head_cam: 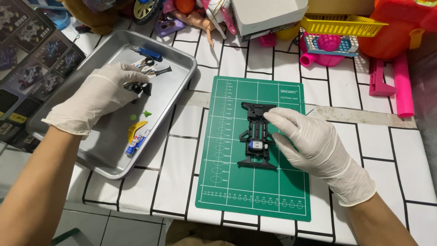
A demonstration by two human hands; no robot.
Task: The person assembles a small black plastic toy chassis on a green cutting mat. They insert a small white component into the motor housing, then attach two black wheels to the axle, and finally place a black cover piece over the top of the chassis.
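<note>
I am working at a white table lined with black brick-pattern strokes, a green rectangular cutting mat lying at its middle. On the mat, my gloved right hand is steadying a black plastic model-car chassis, fingers curled against its edge. Left of the mat, my gloved left hand is pinching small dark parts over a metal tray; its fingers are hiding what exactly they are gripping.
</note>
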